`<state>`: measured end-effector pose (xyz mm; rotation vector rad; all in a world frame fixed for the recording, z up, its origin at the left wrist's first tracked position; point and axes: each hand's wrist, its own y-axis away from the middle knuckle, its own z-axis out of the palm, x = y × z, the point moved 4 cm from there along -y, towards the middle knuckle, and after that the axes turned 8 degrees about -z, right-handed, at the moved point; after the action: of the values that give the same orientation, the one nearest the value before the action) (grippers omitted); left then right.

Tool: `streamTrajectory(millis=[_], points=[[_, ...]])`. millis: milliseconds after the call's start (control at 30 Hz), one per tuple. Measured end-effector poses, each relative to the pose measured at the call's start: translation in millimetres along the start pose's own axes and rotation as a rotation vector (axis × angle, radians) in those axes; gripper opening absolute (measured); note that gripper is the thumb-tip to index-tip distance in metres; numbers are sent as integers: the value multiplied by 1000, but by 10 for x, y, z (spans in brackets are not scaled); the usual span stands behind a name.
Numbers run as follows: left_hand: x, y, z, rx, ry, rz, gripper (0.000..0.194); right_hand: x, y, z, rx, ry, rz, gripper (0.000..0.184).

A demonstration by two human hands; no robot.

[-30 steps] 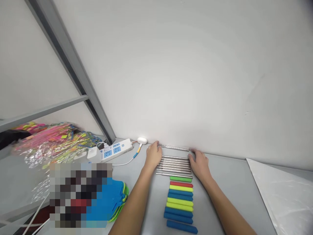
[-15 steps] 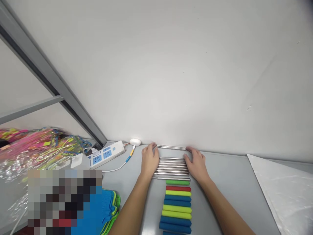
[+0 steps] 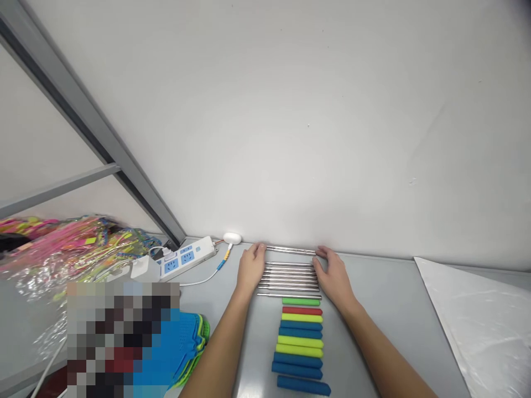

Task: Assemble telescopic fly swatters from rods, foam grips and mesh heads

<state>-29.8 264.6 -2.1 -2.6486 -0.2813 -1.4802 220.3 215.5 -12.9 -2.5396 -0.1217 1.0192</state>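
Several thin metal rods (image 3: 290,276) lie side by side on the grey table (image 3: 381,309), close to the white wall. My left hand (image 3: 250,268) rests flat against their left ends and my right hand (image 3: 332,275) against their right ends, fingers extended. One rod (image 3: 290,250) lies apart at the wall, between my fingertips. Just in front of the rods sits a row of foam sleeves (image 3: 299,342) in green, red, yellow and blue, stacked toward me.
A white power strip (image 3: 182,258) with a plugged cable lies left of the rods. Further left are a pile of coloured items in clear wrap (image 3: 70,243) and blue and green flat pieces (image 3: 182,342). A white plastic sheet (image 3: 485,326) covers the table's right side.
Both hands have stayed at the rod ends, pressing slightly inward so the rods look more even. The camera view shifted a little; the sleeves have not moved.
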Motion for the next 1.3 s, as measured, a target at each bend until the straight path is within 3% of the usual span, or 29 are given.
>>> streamTrajectory(millis=[367,767,1300], points=[[-54,277,-200,-81,-24,54,47,-39,31,54,-124,120,-97,45],[18,474,-85,-78,-279,315,44,-96,77,11,-155,147,-138,41],[12,481,-72,-95,-362,369,50,-60,68,-15,-119,73,-105,46]])
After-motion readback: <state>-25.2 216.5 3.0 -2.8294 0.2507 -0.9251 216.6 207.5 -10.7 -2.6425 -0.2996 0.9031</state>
